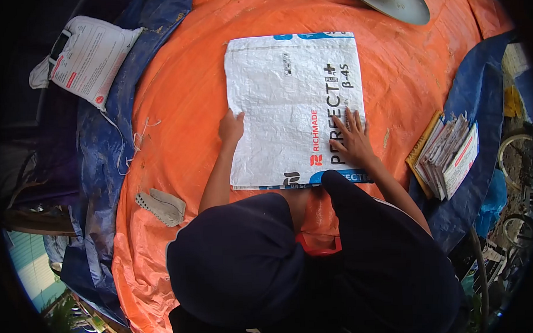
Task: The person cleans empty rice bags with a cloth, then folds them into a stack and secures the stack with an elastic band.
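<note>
A white woven sack (293, 89) printed "RICHMADE PERFECT+" lies flat on an orange tarp (182, 105). My left hand (231, 128) rests on the sack's left edge, fingers close together and pressed down. My right hand (353, 141) lies flat on the sack's lower right part, fingers spread over the black lettering. Neither hand holds anything. My dark clothing (363, 251) covers the sack's near edge.
A blue tarp (102, 172) skirts the orange one. A white printed bag (89, 58) lies at the upper left, and a grey scrap (162, 205) with white string (137, 138) lies left of my arm. Stacked papers (448, 154) sit right, a grey metal disc (396, 0) at top.
</note>
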Available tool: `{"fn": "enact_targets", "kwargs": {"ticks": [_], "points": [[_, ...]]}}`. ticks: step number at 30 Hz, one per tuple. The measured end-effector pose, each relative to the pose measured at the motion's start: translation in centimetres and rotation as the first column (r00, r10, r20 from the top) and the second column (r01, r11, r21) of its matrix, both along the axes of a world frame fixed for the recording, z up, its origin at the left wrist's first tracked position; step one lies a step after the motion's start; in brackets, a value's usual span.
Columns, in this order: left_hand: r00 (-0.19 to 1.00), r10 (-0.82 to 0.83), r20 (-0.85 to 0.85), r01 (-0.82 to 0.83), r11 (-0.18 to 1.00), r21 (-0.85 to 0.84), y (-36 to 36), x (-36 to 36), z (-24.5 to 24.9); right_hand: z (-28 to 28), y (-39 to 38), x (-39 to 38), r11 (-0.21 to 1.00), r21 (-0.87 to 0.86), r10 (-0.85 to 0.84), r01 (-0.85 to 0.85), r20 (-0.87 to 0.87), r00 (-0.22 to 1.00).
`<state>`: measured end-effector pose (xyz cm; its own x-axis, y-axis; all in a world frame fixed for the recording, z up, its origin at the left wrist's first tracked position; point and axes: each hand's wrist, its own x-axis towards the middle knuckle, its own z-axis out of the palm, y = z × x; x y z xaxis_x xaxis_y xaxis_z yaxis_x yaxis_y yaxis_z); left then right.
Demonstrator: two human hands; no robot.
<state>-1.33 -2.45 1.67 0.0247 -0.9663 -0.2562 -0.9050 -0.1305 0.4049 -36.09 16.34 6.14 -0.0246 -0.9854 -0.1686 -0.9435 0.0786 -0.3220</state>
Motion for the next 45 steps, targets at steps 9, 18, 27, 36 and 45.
{"fn": "enact_targets", "kwargs": {"ticks": [9,18,27,36,45], "points": [[0.992,0.025,-0.125,-0.05,0.978,-0.202,3.0,2.1,0.7,-0.9,-2.2,-10.3,0.964,-0.112,0.222,-0.239,-0.146,0.964],[0.725,0.004,-0.689,0.17,0.968,0.185,0.7,6.4,0.0,-0.6,-5.4,-11.8,0.871,0.031,0.491,-0.491,-0.094,0.866],[0.308,0.364,-0.879,0.184,0.883,0.431,-2.1,6.6,4.8,0.7,-9.4,-13.6,0.918,0.362,-0.259,-0.164,0.858,0.443],[0.801,0.123,-0.586,0.07,0.952,0.297,-0.1,4.7,5.8,-1.7,-6.8,-14.7,0.895,0.435,-0.377,0.101,0.614,0.693],[0.94,-0.033,-0.339,0.074,0.991,0.108,-2.0,3.5,0.3,-3.2,-5.9,-11.4,0.843,0.279,-0.529,0.46,0.282,0.8]]}}
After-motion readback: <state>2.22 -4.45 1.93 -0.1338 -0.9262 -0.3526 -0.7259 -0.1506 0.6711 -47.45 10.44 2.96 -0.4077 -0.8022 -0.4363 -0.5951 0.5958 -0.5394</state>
